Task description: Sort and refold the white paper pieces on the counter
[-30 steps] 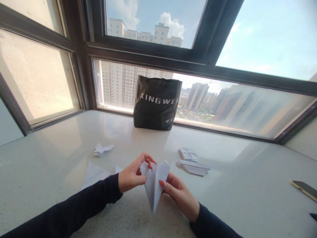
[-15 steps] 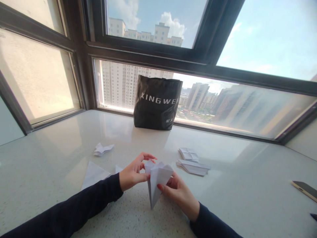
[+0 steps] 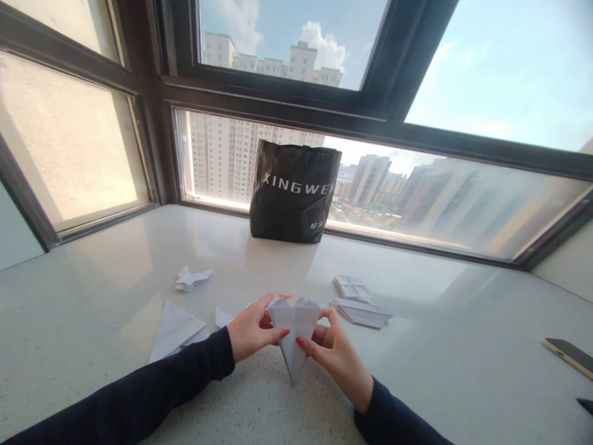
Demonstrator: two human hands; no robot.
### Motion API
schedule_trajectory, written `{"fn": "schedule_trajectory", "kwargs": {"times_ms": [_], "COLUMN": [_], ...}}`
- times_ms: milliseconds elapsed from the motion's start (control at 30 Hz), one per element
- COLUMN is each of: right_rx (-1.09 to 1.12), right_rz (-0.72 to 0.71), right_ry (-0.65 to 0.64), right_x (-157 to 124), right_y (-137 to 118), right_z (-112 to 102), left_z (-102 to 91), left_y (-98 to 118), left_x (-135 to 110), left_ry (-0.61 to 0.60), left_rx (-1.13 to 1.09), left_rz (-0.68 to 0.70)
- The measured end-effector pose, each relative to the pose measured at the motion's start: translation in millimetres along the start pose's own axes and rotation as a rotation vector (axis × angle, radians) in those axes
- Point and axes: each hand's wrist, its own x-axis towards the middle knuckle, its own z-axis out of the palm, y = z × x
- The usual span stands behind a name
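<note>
Between my hands stands a white folded paper piece [image 3: 293, 324], its narrow tip pointing down toward the countertop and its upper edges flaring into several flaps. My left hand [image 3: 257, 326] grips its left side, thumb on the near face and fingers behind. On the right side my right hand [image 3: 334, 346] pinches the paper, thumb in front near the centre crease and the other fingers curled at the edge and behind. Whether the tip touches the countertop I cannot tell.
A folded white paper sheet [image 3: 178, 327] lies by my left sleeve, with a small paper star shape [image 3: 192, 279] beyond it. At right are a creased paper square [image 3: 353, 288], a paper boat shape [image 3: 364, 313] and a phone [image 3: 569, 355]. A black bag [image 3: 294, 194] stands by the window.
The folded paper has turned so its front faces me more flatly, with the centre crease showing. My left hand has shifted slightly right, its thumb further onto the paper.
</note>
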Motion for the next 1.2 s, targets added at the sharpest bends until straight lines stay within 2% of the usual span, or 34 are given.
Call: {"fn": "schedule_trajectory", "kwargs": {"times_ms": [267,833,1067,1200], "right_rx": [-0.013,0.002,-0.069,-0.096], "right_rz": [0.014,0.03,0.095,0.138], "right_ry": [0.057,0.056,-0.05,-0.111], "right_x": [1.3,0.9,-0.5,-2.0], "right_y": [-0.3,-2.1,2.1,0.0], "right_z": [-4.0,-4.2,-2.7,-0.4], "left_z": [-3.4,-3.2,-2.7,0.1], "left_y": [0.9,-0.1,1.9,0.9], "left_x": [1.0,2.6,1.2,1.8], "left_ry": [-0.02,-0.027,0.014,-0.001], "left_rx": [-0.169,-0.214,-0.195,-0.172], "left_rz": [-0.061,-0.05,-0.015,0.012]}}
